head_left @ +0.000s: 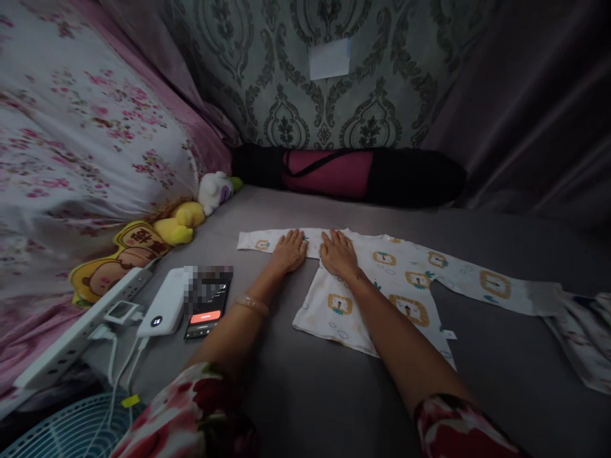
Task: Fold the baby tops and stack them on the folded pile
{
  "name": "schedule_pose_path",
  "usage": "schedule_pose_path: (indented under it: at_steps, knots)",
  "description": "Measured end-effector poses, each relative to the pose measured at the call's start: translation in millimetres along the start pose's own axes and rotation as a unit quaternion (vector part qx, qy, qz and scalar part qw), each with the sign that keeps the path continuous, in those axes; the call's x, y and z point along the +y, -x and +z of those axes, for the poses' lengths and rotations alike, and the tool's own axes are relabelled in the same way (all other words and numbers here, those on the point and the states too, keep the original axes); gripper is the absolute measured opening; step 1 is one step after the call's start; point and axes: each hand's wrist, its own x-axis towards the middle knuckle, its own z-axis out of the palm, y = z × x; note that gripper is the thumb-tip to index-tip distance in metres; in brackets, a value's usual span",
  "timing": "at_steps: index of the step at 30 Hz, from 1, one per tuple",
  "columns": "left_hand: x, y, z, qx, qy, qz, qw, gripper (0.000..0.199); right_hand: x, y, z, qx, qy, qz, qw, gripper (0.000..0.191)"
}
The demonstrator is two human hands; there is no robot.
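A small white long-sleeved shirt (363, 261) with orange lion prints lies spread out on the grey sheet (305, 407), its sleeves stretched to the left and right. My left hand (289, 250) rests flat on the left sleeve, fingers extended. Beside it, my right hand (338, 254) lies flat where that sleeve meets the shirt's body. Both hands press on the cloth without gripping it. The right sleeve's cuff touches another folded or bunched garment (585, 337) at the right edge.
At the left are a phone (208, 308), a white power bank (163, 302), a power strip (81, 327) with cables, plush toys (179, 222) and a blue basket (71, 423). A black and pink long bag (329, 173) lies along the wall.
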Motion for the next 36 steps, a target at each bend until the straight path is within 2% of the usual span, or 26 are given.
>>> schedule_pose_path:
  at_steps: [4, 7, 9, 13, 15, 17, 19, 22, 25, 27, 30, 36]
  knots:
    - [-38, 0, -7.9, -0.007, -0.031, -0.062, 0.998, 0.058, 0, 0, 1, 0.002, 0.007, -0.001, 1.0, 0.051]
    - [-55, 1, -8.3, 0.007, -0.039, -0.095, 0.995, 0.056, 0, 1, 2, 0.002, 0.003, 0.0, 1.0, 0.05]
    - [-59, 2, -6.9, 0.037, -0.04, -0.099, 0.994, 0.054, 1, 1, 3, 0.007, -0.011, -0.002, 1.0, 0.05]
    - [-54, 7, -7.7, 0.158, -0.034, -0.073, 0.984, 0.048, 6, -3, -3, 0.029, -0.083, 0.004, 0.996, 0.05]
    - [-51, 11, -11.1, 0.197, -0.03, -0.046, 0.979, 0.043, 8, -2, -12, 0.035, -0.139, 0.018, 0.99, 0.049]
    - [-48, 16, -15.5, 0.209, -0.029, -0.038, 0.977, 0.04, 5, 6, -27, 0.045, -0.183, 0.022, 0.982, 0.043]
    - [-41, 21, -19.6, 0.205, -0.03, -0.045, 0.977, 0.037, -6, 26, -44, 0.034, -0.201, -0.002, 0.979, 0.033]
    - [-20, 28, -24.0, 0.18, -0.008, -0.048, 0.982, 0.037, -31, 73, -65, -0.065, -0.185, -0.095, 0.976, 0.023]
    - [8, 33, -26.4, 0.117, 0.063, -0.032, 0.991, 0.035, -56, 118, -73, -0.123, -0.155, -0.179, 0.964, 0.014]
    - [25, 36, -26.8, 0.075, 0.11, -0.008, 0.991, 0.024, -64, 137, -73, -0.135, -0.134, -0.197, 0.962, 0.016]
    - [36, 37, -24.7, 0.063, 0.122, 0.017, 0.99, 0.027, -68, 148, -70, -0.133, -0.098, -0.179, 0.97, 0.019]
    - [32, 33, -18.5, 0.064, 0.06, 0.073, 0.993, 0.028, -71, 147, -63, -0.107, -0.026, -0.181, 0.977, 0.027]
